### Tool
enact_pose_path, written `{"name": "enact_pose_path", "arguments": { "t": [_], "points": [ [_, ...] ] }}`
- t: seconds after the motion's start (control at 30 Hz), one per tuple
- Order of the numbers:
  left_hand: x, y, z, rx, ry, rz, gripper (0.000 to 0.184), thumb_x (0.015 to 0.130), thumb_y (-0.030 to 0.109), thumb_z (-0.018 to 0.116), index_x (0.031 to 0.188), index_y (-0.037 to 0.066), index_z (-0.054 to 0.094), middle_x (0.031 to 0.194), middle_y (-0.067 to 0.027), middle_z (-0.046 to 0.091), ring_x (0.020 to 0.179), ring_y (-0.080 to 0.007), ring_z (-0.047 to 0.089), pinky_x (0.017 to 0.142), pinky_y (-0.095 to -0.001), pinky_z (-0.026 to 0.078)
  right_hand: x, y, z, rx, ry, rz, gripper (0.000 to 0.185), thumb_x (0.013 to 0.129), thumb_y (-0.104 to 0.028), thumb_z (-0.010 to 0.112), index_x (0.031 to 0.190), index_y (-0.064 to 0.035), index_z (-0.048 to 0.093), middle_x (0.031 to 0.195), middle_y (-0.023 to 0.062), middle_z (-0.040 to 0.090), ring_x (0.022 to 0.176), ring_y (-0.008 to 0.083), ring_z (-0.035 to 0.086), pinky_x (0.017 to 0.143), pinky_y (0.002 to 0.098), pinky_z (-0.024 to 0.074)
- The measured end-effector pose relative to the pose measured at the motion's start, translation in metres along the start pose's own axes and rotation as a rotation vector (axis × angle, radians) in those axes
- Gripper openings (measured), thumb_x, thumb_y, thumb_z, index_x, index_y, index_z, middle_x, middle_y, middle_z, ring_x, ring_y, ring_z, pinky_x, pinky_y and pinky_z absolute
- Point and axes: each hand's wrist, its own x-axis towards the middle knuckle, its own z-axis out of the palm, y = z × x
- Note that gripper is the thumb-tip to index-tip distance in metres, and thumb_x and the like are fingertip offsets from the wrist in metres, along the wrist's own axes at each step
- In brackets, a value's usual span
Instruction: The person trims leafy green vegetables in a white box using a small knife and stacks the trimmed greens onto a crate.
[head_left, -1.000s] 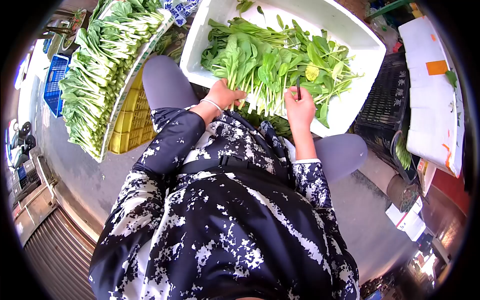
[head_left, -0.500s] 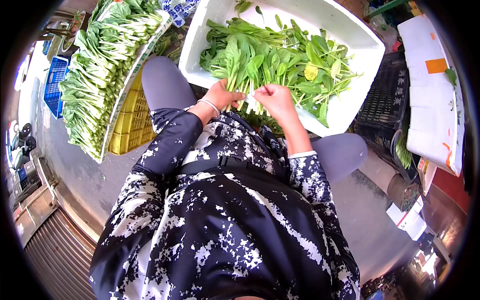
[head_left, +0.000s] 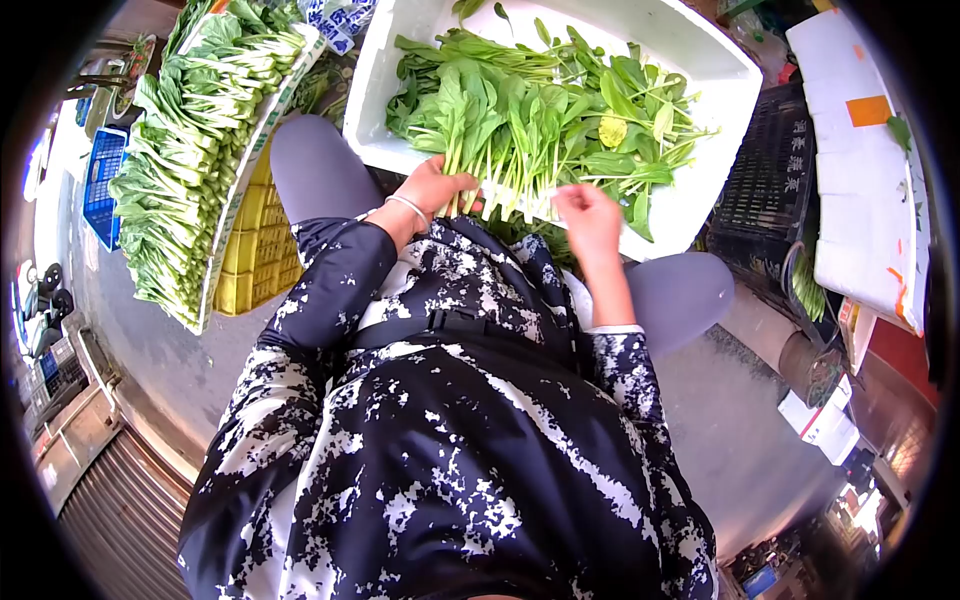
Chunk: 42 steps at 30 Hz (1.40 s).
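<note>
My left hand (head_left: 432,192), with a pale bangle at its wrist, is closed around the left side of a bunch of leafy greens (head_left: 495,120). The leaves point away from me and the pale stems toward my lap. A white strip (head_left: 520,197) shows across the stems between my hands; I cannot tell whether it is a band or the box's rim. At the strip's right end, my right hand (head_left: 590,215) has its fingers curled in a pinch, and what they hold is hidden. More loose greens (head_left: 640,120) lie in the white foam box (head_left: 725,85) under the bunch.
On my left, rows of stacked greens (head_left: 190,160) lie in a tray above a yellow crate (head_left: 255,250), with a blue crate (head_left: 103,185) beyond. Black crates (head_left: 765,180) and a white foam box (head_left: 865,190) stand to the right.
My right hand has moved right, away from my left hand. The stems between them look more spread out, and more of the white strip shows. The view has shifted slightly.
</note>
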Motion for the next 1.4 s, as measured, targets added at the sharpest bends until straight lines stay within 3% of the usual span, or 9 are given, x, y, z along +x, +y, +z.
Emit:
{"name": "enact_pose_path", "arguments": {
  "t": [0.13, 0.4, 0.5, 0.57, 0.7, 0.83, 1.1, 1.3, 1.4],
  "points": [
    [-0.001, 0.003, 0.003, 0.041, -0.004, 0.039, 0.035, 0.077, 0.007, 0.064, 0.103, -0.003, 0.043, 0.082, -0.0127, 0.064, 0.060, -0.0194, 0.064, 0.038, -0.0229, 0.041, -0.013, -0.029, 0.021, -0.575, -0.042, -0.103, 0.028, 0.068, -0.030, 0.072, 0.079, -0.0061, 0.061, 0.064, 0.0092, 0.059, 0.061, 0.0261, 0.060, 0.057, 0.0356, 0.0467],
    [-0.007, -0.001, -0.005, 0.114, 0.063, 0.122, 0.033, 0.080, 0.010, 0.064, 0.107, 0.001, 0.050, 0.084, -0.0066, 0.064, 0.058, -0.0144, 0.061, 0.041, -0.0207, 0.041, -0.012, -0.039, 0.022, -0.758, -0.031, -0.212, 0.023, 0.069, -0.022, 0.067, 0.080, -0.0035, 0.061, 0.071, 0.0135, 0.061, 0.066, 0.0296, 0.061, 0.059, 0.0376, 0.0475],
    [-0.027, 0.012, -0.012, 0.187, 0.162, 0.119, 0.029, 0.079, 0.010, 0.063, 0.104, 0.001, 0.051, 0.081, -0.0053, 0.063, 0.056, -0.0111, 0.060, 0.040, -0.0197, 0.039, -0.012, -0.049, 0.019, -0.595, -0.095, -0.055, 0.017, 0.072, -0.016, 0.064, 0.080, -0.0011, 0.060, 0.071, 0.0119, 0.062, 0.058, 0.0233, 0.060, 0.054, 0.0312, 0.0470],
    [-0.034, 0.017, -0.013, 0.224, 0.290, 0.239, 0.021, 0.081, 0.011, 0.061, 0.098, 0.003, 0.053, 0.078, -0.0048, 0.063, 0.054, -0.0088, 0.058, 0.039, -0.0178, 0.038, -0.009, -0.040, 0.020, 0.172, -0.151, -0.005, 0.010, 0.076, -0.009, 0.061, 0.079, -0.0003, 0.060, 0.070, 0.0077, 0.061, 0.054, 0.0141, 0.057, 0.049, 0.0236, 0.0442],
    [-0.047, 0.032, 0.007, -0.047, 0.031, 0.176, 0.022, 0.085, 0.018, 0.059, 0.099, 0.002, 0.051, 0.088, -0.0105, 0.064, 0.067, -0.0154, 0.064, 0.040, -0.0177, 0.038, -0.016, -0.079, 0.012, 0.684, -0.276, 0.233, 0.008, 0.080, -0.007, 0.060, 0.084, -0.0020, 0.056, 0.070, 0.0051, 0.059, 0.053, 0.0071, 0.053, 0.040, 0.0160, 0.0361],
    [-0.044, 0.031, 0.025, -0.189, -0.264, -0.023, 0.028, 0.086, 0.023, 0.060, 0.101, 0.002, 0.049, 0.084, -0.0070, 0.062, 0.067, -0.0148, 0.064, 0.039, -0.0166, 0.036, -0.023, -0.084, 0.023, 0.727, -0.348, 0.214, 0.008, 0.082, -0.005, 0.059, 0.084, -0.0013, 0.053, 0.074, 0.0069, 0.061, 0.060, 0.0085, 0.058, 0.046, 0.0158, 0.0404],
    [-0.034, 0.007, 0.010, -0.272, -0.309, -0.053, 0.012, 0.083, 0.003, 0.057, 0.093, 0.005, 0.053, 0.078, -0.0049, 0.059, 0.055, -0.0105, 0.055, 0.040, -0.0178, 0.035, -0.056, -0.074, 0.019, 0.650, -0.650, 0.016, 0.010, 0.075, 0.000, 0.062, 0.077, -0.0023, 0.053, 0.072, 0.0019, 0.059, 0.065, 0.0074, 0.057, 0.060, 0.0209, 0.0473],
    [-0.057, 0.019, -0.008, -0.250, -0.329, -0.081, 0.016, 0.082, 0.002, 0.057, 0.097, 0.005, 0.049, 0.091, -0.0130, 0.060, 0.074, -0.0207, 0.065, 0.037, -0.0152, 0.040, -0.013, -0.067, -0.028, 0.761, 0.232, 0.119, 0.027, 0.082, -0.013, 0.063, 0.102, 0.0033, 0.055, 0.083, 0.0115, 0.064, 0.065, 0.0102, 0.059, 0.037, 0.0166, 0.0345],
    [-0.057, 0.015, -0.022, -0.170, -0.435, -0.039, 0.018, 0.082, 0.003, 0.057, 0.098, 0.004, 0.049, 0.092, -0.0136, 0.059, 0.068, -0.0209, 0.064, 0.041, -0.0170, 0.044, 0.007, -0.037, -0.027, 0.533, 0.239, 0.185, 0.036, 0.083, -0.017, 0.062, 0.110, 0.0053, 0.053, 0.089, 0.0105, 0.062, 0.065, 0.0111, 0.059, 0.039, 0.0162, 0.0353]
  ]
}}
